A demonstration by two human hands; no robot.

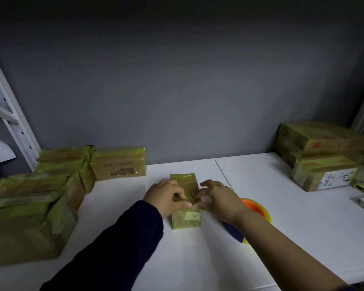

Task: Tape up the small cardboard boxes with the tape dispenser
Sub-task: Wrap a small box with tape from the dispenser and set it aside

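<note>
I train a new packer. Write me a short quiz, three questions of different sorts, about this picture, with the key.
1. True or false: the left hand and the right hand both touch the small taped box.
2. Where is the orange tape dispenser? A) in the left hand B) partly behind the right forearm C) on a box stack
3. Fill in: the box with the white label stands on the ___ side of the table.
Key: 1 true; 2 B; 3 right.

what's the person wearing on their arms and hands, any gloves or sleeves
The left sleeve is dark navy and long, reaching the wrist. The right forearm is bare. The left hand and right hand are ungloved, with no rings or watch visible.
</note>
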